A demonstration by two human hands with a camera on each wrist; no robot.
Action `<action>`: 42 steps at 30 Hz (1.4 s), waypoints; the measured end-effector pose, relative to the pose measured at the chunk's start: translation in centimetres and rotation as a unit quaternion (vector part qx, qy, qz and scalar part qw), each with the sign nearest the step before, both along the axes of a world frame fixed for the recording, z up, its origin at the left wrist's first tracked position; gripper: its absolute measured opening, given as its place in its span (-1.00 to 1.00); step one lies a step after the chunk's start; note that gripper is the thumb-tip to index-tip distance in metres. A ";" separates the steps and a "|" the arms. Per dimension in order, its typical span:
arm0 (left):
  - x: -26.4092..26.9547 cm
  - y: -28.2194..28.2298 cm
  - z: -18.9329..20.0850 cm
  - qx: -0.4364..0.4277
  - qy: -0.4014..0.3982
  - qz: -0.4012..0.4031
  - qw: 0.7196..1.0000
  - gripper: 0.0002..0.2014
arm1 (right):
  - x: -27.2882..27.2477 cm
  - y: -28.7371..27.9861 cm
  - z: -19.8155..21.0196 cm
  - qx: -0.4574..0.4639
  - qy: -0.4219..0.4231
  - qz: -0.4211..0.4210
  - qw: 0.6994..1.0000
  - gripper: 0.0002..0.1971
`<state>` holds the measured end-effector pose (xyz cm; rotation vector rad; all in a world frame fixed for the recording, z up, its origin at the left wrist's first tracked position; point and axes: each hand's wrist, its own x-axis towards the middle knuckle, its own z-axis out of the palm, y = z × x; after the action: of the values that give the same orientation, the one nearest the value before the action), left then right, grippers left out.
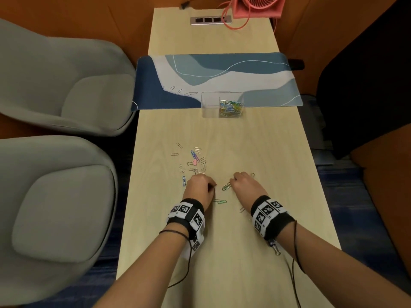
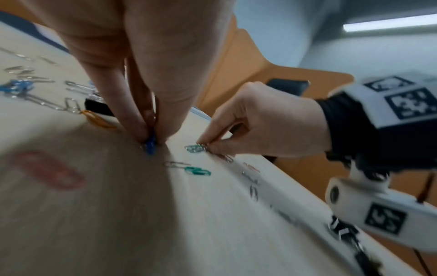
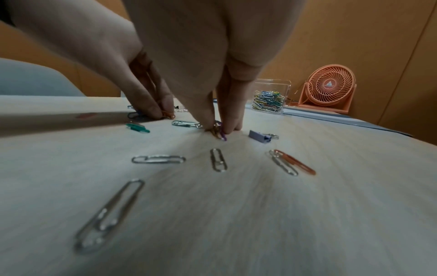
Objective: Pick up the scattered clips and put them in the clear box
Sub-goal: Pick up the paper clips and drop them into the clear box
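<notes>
While both hands pinch: left hand (image 2: pixel 146 104) on a blue clip (image 2: pixel 150 143), right hand (image 3: pixel 212 78) on a purple clip (image 3: pixel 221 132); clips light, thin, slippery, best nipped edgewise off the surface (image 1: pixel 244 252); clear box (image 1: pixel 210 103) well beyond.

Matt pale wood-grain table (image 1: pixel 244 252), glossy clear plastic box (image 1: pixel 208 107), shiny wire clips (image 3: pixel 158 159), some seemingly plastic-coated.

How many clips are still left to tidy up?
Partly done. The clear box already holds a colourful pile. The left hand pinches a blue clip; the right hand pinches a purple clip. Many scattered clips still lie on the table.
</notes>
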<state>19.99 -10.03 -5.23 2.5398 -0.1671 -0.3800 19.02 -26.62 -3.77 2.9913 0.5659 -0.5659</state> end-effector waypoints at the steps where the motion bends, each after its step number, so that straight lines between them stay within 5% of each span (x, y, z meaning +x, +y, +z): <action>1: -0.2 0.0 0.2 -0.010 0.018 0.024 1.000 -0.82 | 0.0 0.1 0.4 -0.007 0.004 0.005 1.000 -0.68; 11: -1.3 -0.1 0.9 -0.090 0.082 0.107 0.987 -0.82 | 2.5 0.1 1.8 -0.049 0.040 0.012 0.998 -0.79; 18: -0.2 0.0 0.8 -0.185 0.042 0.178 0.966 -0.80 | 4.4 -2.3 0.6 0.116 0.029 -0.177 0.977 -0.78; 22: 2.2 -0.3 2.3 -0.245 0.034 0.173 0.953 -0.87 | 6.1 -4.3 1.5 0.267 0.041 -0.311 0.911 -0.88; 26: 6.4 -0.8 4.1 -0.285 0.003 0.158 0.945 -0.90 | 8.3 -6.2 3.7 0.440 0.055 -0.410 0.797 -0.86; 31: 12.5 -1.7 5.9 -0.313 -0.041 0.118 0.942 -0.88 | 11.5 -7.4 7.0 0.607 0.075 -0.426 0.667 -0.78; 36: 18.8 -3.4 7.4 -0.344 -0.102 0.094 0.929 -0.89 | 15.2 -8.7 8.8 0.700 0.045 -0.423 0.574 -0.84; 39: 22.0 -4.9 7.2 -0.349 -0.120 0.090 0.925 -0.89 | 17.5 -9.1 9.1 0.723 -0.001 -0.414 0.554 -0.85; 42: 24.0 -6.3 6.5 -0.334 -0.117 0.073 0.932 -0.87 | 19.6 -9.2 9.1 0.713 -0.050 -0.389 0.581 -0.85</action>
<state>43.97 -16.34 1.23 1.8953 -0.1616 0.0471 38.61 -35.82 5.29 4.6733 -0.9966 0.4509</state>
